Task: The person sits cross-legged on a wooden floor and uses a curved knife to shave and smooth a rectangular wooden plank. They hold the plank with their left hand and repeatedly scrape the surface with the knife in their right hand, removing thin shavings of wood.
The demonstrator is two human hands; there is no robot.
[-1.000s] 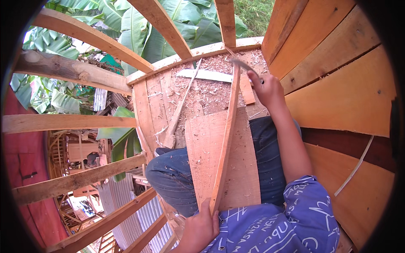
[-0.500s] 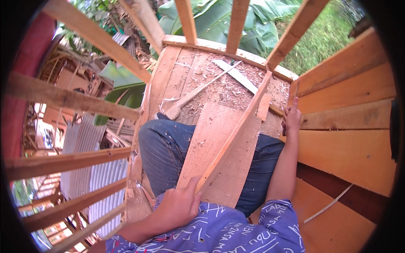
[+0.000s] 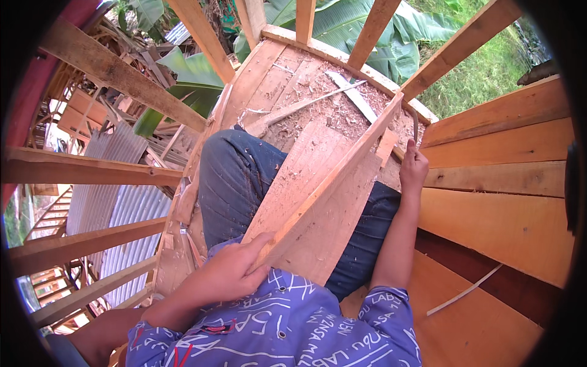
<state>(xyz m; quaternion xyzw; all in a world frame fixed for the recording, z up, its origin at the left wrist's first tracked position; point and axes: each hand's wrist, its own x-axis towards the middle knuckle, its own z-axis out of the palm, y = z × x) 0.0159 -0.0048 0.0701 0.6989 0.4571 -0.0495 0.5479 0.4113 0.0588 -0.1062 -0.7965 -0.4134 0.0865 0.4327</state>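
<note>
A long narrow plank (image 3: 324, 189) stands on edge, slanting from my waist up to the far right, above a wide board (image 3: 306, 244) that lies across my lap. My left hand (image 3: 235, 272) is closed round the plank's near end. At the far end, my right hand (image 3: 413, 168) is closed on a dark, narrow, slightly curved tool (image 3: 415, 122) pointing away from me; its kind is unclear. A small wooden block (image 3: 386, 147) rests against the plank's far part, left of my right hand.
Shavings cover the plank floor (image 3: 251, 79) beyond my knees. A pale flat blade (image 3: 354, 98), like a handsaw's, lies there, crossed by a long wooden stick (image 3: 306, 105). Wooden railing posts (image 3: 373, 30) stand left and ahead; a board wall (image 3: 489, 208) rises on the right.
My left hand and the plank's near end have shifted left and nearer to me. In the right hand, the upright finger has folded down and the dark tool now shows above it.
</note>
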